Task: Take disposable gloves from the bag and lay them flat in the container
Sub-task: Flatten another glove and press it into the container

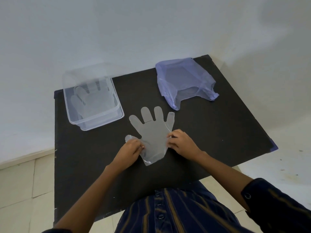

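Clear glove [154,132] flat on table, lavender bag [183,81], container [94,100] holding gloves

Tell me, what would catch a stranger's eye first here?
A clear plastic glove spread flat on the middle of the black table, pinched at its sides by the left hand and right hand. Behind sit a clear container with gloves inside, far left, and a crumpled bluish bag, far right.
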